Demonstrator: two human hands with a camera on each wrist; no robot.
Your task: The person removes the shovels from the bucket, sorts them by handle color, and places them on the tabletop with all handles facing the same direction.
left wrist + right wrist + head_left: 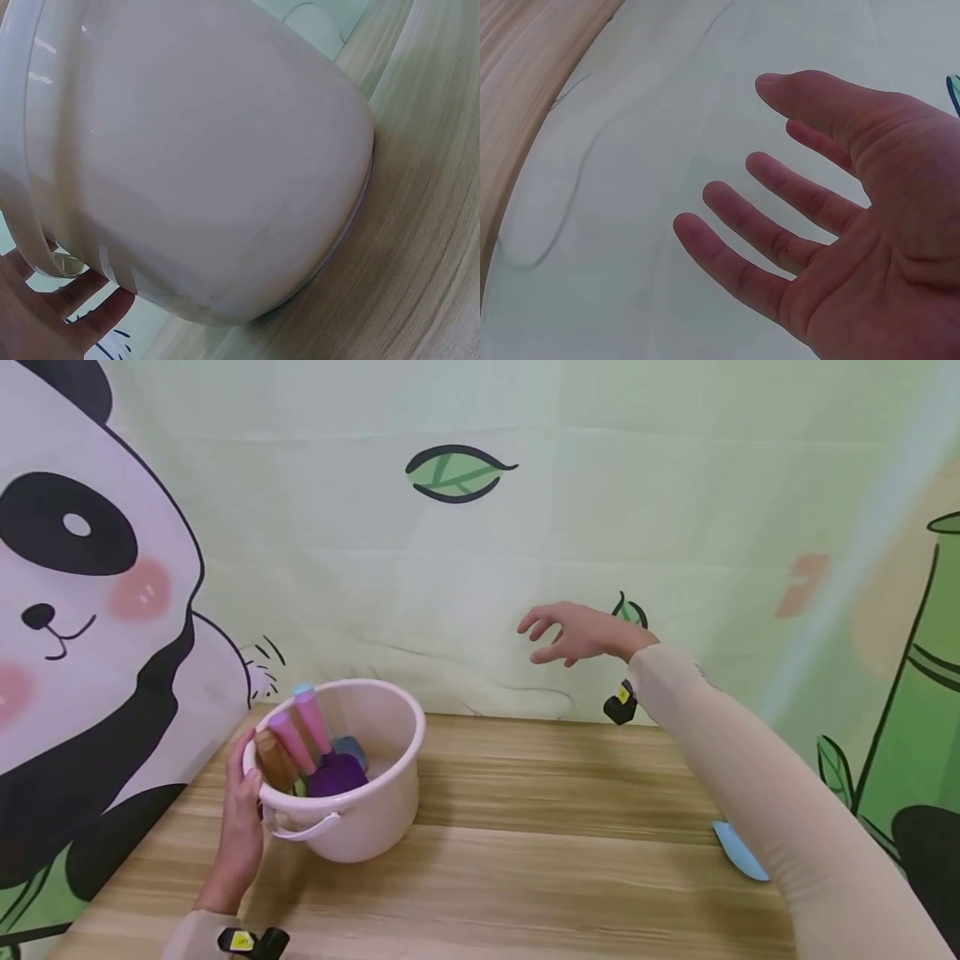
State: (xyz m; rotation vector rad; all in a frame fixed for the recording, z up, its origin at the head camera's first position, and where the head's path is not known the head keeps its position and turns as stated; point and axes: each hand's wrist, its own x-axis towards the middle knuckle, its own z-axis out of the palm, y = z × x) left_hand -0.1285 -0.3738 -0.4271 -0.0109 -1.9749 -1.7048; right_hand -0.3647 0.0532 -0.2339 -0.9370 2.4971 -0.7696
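Observation:
A pale pink bucket (pixel 367 822) with a swing handle (pixel 303 833) stands on the wooden table at left. My left hand (pixel 243 810) grips its left side at the rim; in the left wrist view the fingers (pixel 105 315) lie against the outer wall by the handle's joint. Inside are two pink handles (pixel 292 743) with purple and blue ends, a brown piece (pixel 274 762), a dark purple piece (pixel 337 774) and a grey-blue piece (pixel 350 750). My right hand (pixel 573 631) is raised in the air right of the bucket, fingers spread and holding nothing.
A light blue curved piece (pixel 741 852) lies on the table (pixel 525 877) at right, partly hidden behind my right forearm. Behind the table hangs a green cloth backdrop (pixel 480 585) printed with a panda and leaves.

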